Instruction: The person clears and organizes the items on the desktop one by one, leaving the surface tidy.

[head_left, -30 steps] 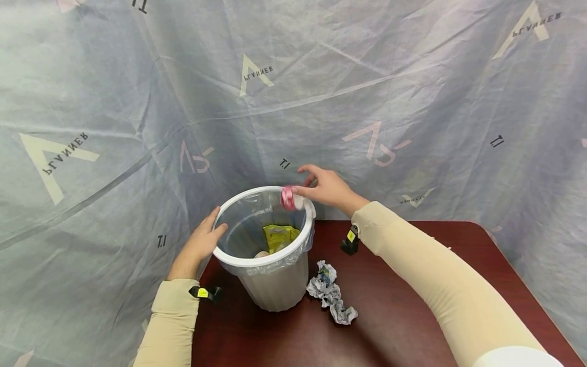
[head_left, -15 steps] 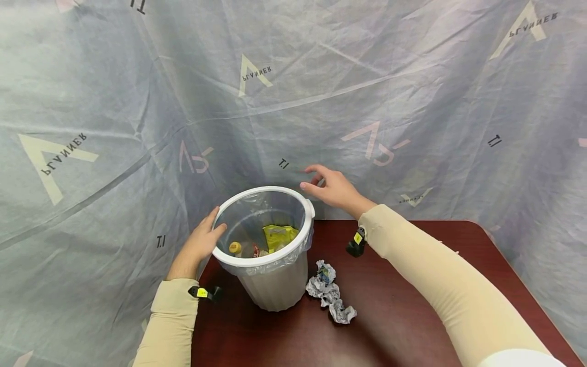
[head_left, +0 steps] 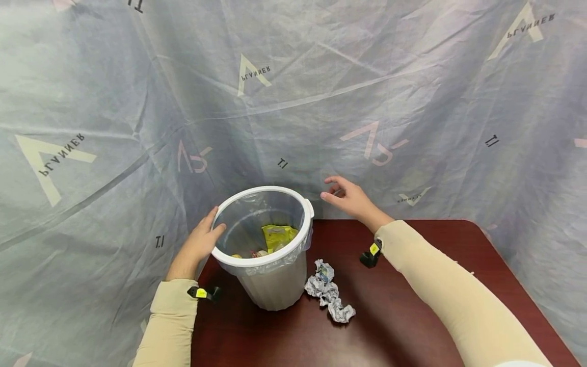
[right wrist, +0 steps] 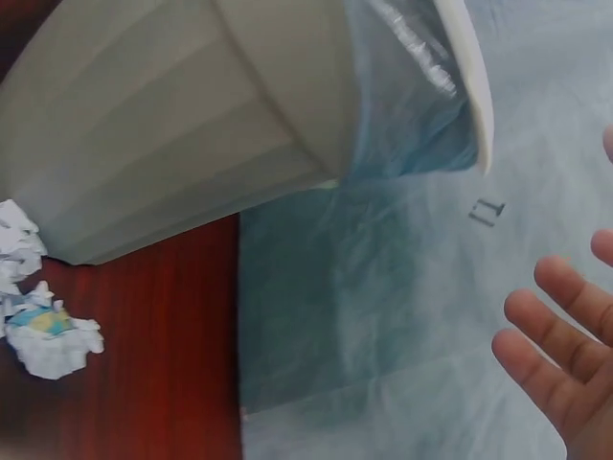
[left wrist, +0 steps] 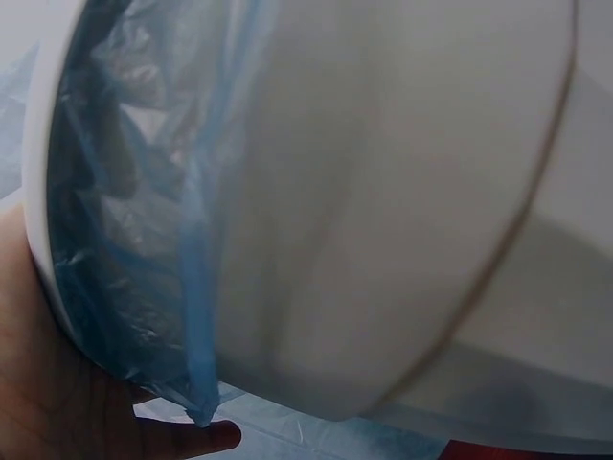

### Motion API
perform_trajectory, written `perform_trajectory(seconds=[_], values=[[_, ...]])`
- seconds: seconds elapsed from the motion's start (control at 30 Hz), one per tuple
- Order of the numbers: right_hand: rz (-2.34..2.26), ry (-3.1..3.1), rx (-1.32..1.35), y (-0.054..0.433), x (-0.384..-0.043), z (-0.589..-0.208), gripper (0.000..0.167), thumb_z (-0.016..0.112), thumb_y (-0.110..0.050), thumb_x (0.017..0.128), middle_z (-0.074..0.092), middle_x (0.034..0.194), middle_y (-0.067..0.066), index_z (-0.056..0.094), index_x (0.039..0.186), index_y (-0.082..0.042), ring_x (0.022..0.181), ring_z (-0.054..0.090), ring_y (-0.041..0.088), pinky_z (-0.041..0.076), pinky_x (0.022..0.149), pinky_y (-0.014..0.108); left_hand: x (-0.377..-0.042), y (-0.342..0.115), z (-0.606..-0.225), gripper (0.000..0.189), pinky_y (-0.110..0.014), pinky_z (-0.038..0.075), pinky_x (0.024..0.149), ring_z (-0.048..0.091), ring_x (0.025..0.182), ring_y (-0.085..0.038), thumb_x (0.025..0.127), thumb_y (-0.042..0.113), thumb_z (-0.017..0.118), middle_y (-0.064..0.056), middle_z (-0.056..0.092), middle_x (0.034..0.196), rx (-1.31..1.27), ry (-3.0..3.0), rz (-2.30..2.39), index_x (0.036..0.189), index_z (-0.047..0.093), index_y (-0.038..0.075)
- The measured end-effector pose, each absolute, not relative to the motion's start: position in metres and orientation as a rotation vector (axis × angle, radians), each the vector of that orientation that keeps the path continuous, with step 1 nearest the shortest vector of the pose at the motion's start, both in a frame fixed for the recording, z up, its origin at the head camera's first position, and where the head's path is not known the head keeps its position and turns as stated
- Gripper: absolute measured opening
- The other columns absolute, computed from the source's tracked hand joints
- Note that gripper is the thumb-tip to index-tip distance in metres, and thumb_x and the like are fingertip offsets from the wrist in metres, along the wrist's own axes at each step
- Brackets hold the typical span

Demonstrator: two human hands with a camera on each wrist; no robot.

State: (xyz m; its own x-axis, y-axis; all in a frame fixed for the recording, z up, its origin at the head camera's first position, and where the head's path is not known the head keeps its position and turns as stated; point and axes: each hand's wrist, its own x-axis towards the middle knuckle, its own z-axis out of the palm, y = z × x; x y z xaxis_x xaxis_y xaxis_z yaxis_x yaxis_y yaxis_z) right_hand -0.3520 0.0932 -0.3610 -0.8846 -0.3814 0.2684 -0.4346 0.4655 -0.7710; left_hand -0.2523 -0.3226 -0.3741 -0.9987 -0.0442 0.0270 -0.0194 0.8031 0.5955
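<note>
A pale grey trash can (head_left: 275, 285) with a white rim stands on the table, lined with a clear bluish bag (left wrist: 144, 240). My left hand (head_left: 202, 240) holds its left rim, thumb over the edge and fingers along the outside. A yellow wrapper (head_left: 277, 235) lies inside; other items low in the can are mostly hidden by the front rim. To the right of the can and apart from it, my right hand (head_left: 350, 200) hovers with loosely bent fingers and nothing in them. In the right wrist view, its fingers (right wrist: 551, 335) are spread.
Several crumpled paper balls (head_left: 328, 291) lie on the dark red table (head_left: 367, 326), just right of the can's base. Grey printed sheeting (head_left: 293, 102) hangs behind and to the left. Small pale bits (head_left: 472, 272) show beside my right sleeve.
My right hand let go of a pink-and-white item over the can, and it dropped inside. That hand then moved right, away from the rim. The left hand stayed on the rim.
</note>
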Motion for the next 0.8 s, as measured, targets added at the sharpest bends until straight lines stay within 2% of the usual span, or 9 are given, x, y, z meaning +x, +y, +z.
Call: perform_trajectory(seconds=[0.13,0.33,0.8], values=[[1.447,-2.636,0.727,0.103,-0.348,-0.381,0.059,0.065,-0.055,0.094,0.064,0.126,0.006,0.051,0.144,-0.026,0.114,0.062,0.028,0.050,0.092,0.053,-0.251,-0.322,-0.373,0.070,-0.067,0.021,0.115,0.020,0.146,-0.054,0.106,0.035,0.040,-0.031,0.015,0.163,0.045,-2.945,-0.975,0.164,0.009,0.011],[1.526,-2.580,0.722,0.111,-0.350,-0.421,0.054,0.068,-0.043,0.096,0.061,0.136,0.015,0.052,0.142,-0.020,0.118,0.062,0.031,0.049,0.097,0.055,-0.251,-0.322,-0.370,0.070,-0.068,0.021,0.115,0.021,0.145,-0.056,0.106,0.035,0.040,-0.033,0.016,0.162,0.051,-2.954,-0.956,0.164,0.010,0.010],[1.798,-2.527,0.608,0.109,-0.347,-0.533,0.057,0.074,-0.029,0.094,0.057,0.139,0.023,0.051,0.144,-0.013,0.126,0.057,0.038,0.049,0.100,0.053,-0.255,-0.324,-0.374,0.070,-0.068,0.020,0.115,0.019,0.147,-0.054,0.106,0.037,0.041,-0.031,0.015,0.163,0.054,-2.964,-0.959,0.164,0.009,0.014]])
